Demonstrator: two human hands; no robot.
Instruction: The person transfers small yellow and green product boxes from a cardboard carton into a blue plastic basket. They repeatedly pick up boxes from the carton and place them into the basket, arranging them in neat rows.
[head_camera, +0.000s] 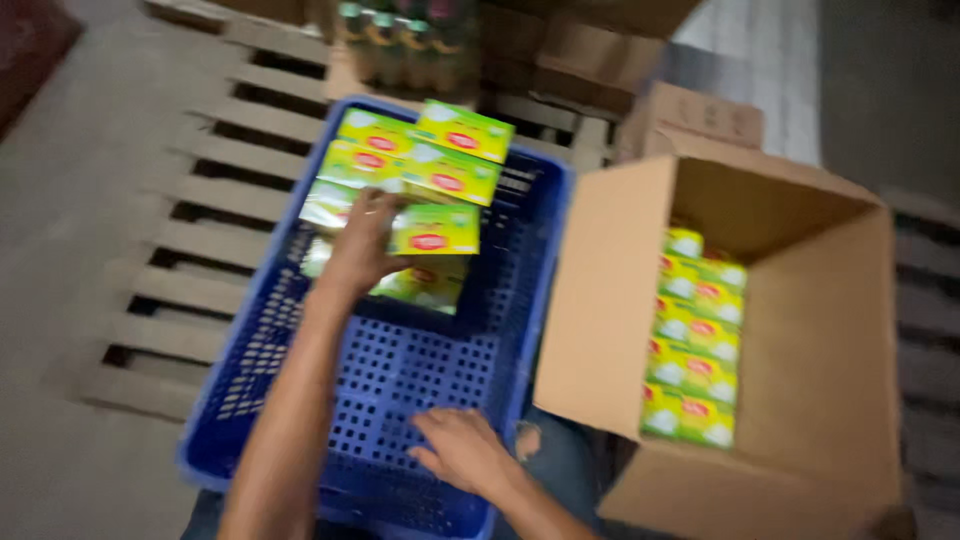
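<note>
My left hand (362, 243) reaches into a blue plastic crate (400, 370) and grips a yellow-green box (432, 230) lying among several similar boxes (440, 150) at the crate's far end. My right hand (462, 448) rests flat on the crate's perforated bottom near its front rim, fingers apart and holding nothing. An open cardboard carton (610, 300) stands just right of the crate, with more yellow-green boxes (695, 340) stacked inside it.
The crate sits on a wooden pallet (190, 250) over a grey floor. Bottles in shrink wrap (400, 40) and brown cartons (690, 115) stand behind the crate. The frame is blurred by motion.
</note>
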